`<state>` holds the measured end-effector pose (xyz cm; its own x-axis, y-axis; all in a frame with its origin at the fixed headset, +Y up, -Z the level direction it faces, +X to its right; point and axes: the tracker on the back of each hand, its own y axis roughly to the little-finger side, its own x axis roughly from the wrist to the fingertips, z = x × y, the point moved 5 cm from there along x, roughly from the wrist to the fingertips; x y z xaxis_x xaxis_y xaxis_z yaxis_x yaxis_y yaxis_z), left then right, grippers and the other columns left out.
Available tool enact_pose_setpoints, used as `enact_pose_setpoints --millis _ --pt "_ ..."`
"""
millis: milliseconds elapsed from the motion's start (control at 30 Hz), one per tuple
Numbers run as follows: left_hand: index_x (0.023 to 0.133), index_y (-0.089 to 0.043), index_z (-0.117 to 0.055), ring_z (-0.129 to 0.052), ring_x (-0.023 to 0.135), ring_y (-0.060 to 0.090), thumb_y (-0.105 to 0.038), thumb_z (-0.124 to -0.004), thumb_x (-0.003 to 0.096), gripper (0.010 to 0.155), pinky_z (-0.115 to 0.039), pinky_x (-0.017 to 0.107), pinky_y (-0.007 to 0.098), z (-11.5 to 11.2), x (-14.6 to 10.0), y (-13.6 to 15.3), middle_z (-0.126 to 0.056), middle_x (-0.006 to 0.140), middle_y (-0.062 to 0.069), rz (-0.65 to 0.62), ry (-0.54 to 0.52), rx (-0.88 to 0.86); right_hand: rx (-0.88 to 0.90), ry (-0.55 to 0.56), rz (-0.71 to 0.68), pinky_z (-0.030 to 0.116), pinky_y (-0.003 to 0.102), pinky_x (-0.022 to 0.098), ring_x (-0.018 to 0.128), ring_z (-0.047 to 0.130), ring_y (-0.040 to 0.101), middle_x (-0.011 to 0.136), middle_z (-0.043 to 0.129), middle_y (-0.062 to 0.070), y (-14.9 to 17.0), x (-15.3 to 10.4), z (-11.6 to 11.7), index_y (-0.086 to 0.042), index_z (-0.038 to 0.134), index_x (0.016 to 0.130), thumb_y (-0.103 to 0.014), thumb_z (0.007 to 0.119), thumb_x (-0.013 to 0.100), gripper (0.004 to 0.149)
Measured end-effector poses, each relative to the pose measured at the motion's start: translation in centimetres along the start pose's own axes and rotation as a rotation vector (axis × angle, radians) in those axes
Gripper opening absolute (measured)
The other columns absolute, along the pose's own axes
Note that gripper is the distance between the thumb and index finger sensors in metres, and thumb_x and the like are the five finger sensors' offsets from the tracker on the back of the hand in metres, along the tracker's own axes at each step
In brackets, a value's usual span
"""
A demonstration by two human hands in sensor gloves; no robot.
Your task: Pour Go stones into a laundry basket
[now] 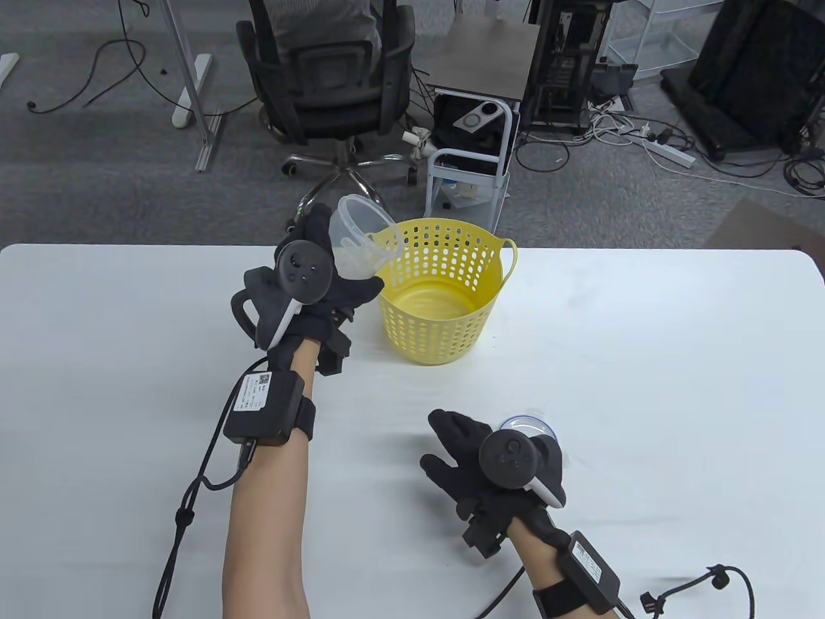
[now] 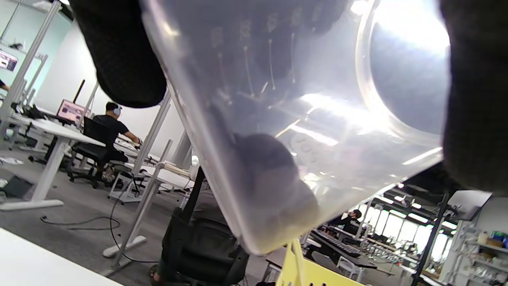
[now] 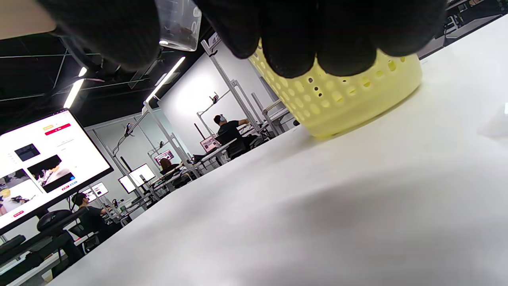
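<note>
A yellow perforated laundry basket stands upright on the white table; its floor shows bare yellow. My left hand grips a clear plastic measuring cup, tilted with its mouth over the basket's left rim. In the left wrist view the cup fills the frame, with dark and white Go stones gathered at its low end just above the basket rim. My right hand hovers over the table near the front, fingers spread and empty. In the right wrist view its fingertips hang before the basket.
A clear round lid lies on the table, partly hidden behind my right hand. Beyond the table's far edge stand an office chair and a small white cart.
</note>
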<state>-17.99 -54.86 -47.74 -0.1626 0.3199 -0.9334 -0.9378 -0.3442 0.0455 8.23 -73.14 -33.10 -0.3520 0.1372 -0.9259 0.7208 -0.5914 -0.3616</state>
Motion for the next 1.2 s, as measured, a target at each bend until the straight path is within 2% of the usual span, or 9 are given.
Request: enact_pose_setpoints --millis 367,567,1200 --pt "0.107 -0.049 -0.035 -0.074 0.108 0.029 -0.069 -0.116 0.0115 0.126 -0.077 0.068 0.062 0.9 1.8 -2.7 -0.055 0.119 -0.015 -0.028 -0.027 0.19 -0.017 -0.036 0.01 0.066 0.065 0.061 0.087 0.075 0.057 0.104 0.072 0.024 0.3 0.2 0.4 -0.015 0.065 0.103 -0.056 0.082 0.045 0.073" --pt "0.106 -0.052 -0.035 -0.07 0.11 0.027 -0.066 -0.118 0.011 0.126 -0.073 0.07 0.062 0.9 1.6 -3.9 -0.054 0.12 -0.018 -0.061 -0.035 0.276 -0.019 -0.037 0.009 0.066 0.065 0.061 0.087 0.075 0.057 0.104 0.072 0.024 0.4 0.2 0.4 -0.015 0.065 0.103 -0.056 0.082 0.046 0.072" --pt "0.104 -0.057 -0.037 -0.066 0.113 0.023 -0.059 -0.121 0.0099 0.126 -0.067 0.074 0.061 1.3 0.9 -5.0 -0.053 0.119 -0.022 -0.1 -0.056 0.45 -0.031 -0.071 0.003 0.066 0.065 0.061 0.087 0.075 0.057 0.104 0.073 0.024 0.2 0.2 0.8 -0.015 0.068 0.102 -0.056 0.081 0.046 0.07"
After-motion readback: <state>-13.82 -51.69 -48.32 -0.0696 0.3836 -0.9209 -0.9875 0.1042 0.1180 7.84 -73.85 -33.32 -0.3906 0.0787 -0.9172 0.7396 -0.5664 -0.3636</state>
